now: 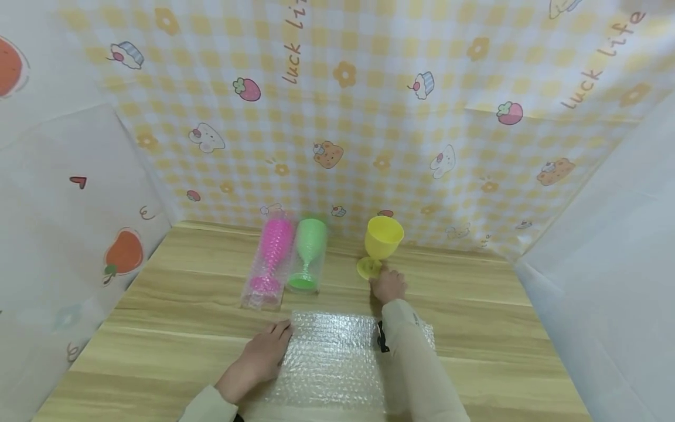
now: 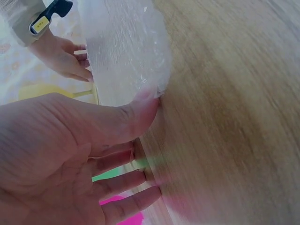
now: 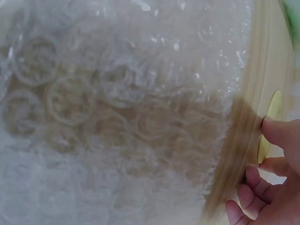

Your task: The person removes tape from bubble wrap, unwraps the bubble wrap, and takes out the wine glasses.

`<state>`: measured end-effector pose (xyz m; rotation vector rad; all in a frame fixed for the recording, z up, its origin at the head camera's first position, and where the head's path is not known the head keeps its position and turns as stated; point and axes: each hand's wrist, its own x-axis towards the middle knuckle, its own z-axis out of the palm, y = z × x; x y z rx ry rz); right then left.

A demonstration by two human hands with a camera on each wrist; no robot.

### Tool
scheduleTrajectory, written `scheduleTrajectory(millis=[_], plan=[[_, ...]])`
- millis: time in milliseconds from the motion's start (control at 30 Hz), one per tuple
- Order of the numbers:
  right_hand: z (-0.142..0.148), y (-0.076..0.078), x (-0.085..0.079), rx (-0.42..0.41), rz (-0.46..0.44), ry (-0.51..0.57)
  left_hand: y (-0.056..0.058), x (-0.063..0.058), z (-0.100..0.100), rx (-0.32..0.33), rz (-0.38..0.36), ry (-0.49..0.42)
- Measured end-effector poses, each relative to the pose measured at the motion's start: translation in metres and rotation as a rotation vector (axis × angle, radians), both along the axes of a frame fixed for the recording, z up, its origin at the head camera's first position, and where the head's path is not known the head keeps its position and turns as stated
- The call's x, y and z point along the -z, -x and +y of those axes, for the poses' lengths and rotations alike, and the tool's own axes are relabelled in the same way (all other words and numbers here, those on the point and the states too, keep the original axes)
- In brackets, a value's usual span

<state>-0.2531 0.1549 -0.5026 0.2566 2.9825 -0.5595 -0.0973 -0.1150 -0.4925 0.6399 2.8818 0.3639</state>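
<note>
A yellow goblet [image 1: 384, 239] stands upright toward the back of the table, right of centre. My right hand [image 1: 389, 285] is at its foot, thumb and index finger at the rim of the yellow base [image 3: 276, 105] in the right wrist view. My left hand [image 1: 265, 350] rests at the left edge of a flat sheet of bubble wrap [image 1: 332, 357]. Its thumb [image 2: 145, 110] touches the sheet's corner, and the other fingers are extended against the table. The right forearm passes over the sheet's right part.
Left of the yellow goblet lie a pink goblet [image 1: 275, 240] and a green goblet [image 1: 311, 237], each in bubble wrap. A patterned cloth [image 1: 343, 117] hangs behind the wooden table [image 1: 174, 293]. White sheets [image 1: 606, 264] close off both sides.
</note>
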Motion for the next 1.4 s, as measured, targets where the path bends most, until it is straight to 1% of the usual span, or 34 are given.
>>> scheduleTrajectory(millis=[167,333,400,533,633,800,933,1133,1267,1333,1400], plan=[[0.000,0.001,-0.004,0.016,-0.023,-0.025,0.001,0.000,0.001,0.007,0.023,0.010],[0.001,0.003,-0.003,0.017,-0.038,-0.069,0.001,0.001,0.001,-0.005,0.012,-0.003],[0.001,0.004,-0.001,-0.001,-0.042,-0.088,0.001,0.001,0.001,-0.009,0.004,-0.012],[0.003,0.005,0.001,-0.064,-0.040,-0.114,0.001,0.000,0.000,-0.018,-0.007,-0.016],[0.004,0.006,0.002,-0.083,-0.019,-0.096,0.000,-0.001,-0.001,-0.025,-0.005,-0.016],[0.005,0.007,0.004,-0.049,-0.003,-0.029,0.000,-0.002,0.000,-0.025,-0.004,-0.028],[0.005,0.006,0.005,-0.036,-0.016,0.009,-0.001,-0.002,0.000,-0.031,-0.013,-0.030],[0.006,0.003,0.002,-0.051,-0.042,0.016,-0.001,-0.001,0.000,-0.033,-0.012,-0.031],[0.009,0.000,-0.003,-0.092,-0.065,0.019,-0.001,0.000,0.001,-0.031,-0.007,-0.031],[0.011,-0.003,-0.006,-0.139,-0.085,0.032,-0.001,0.001,0.001,-0.031,-0.006,-0.031],[0.016,-0.008,-0.011,-0.189,-0.111,0.082,-0.001,0.002,0.001,-0.031,-0.005,-0.030]])
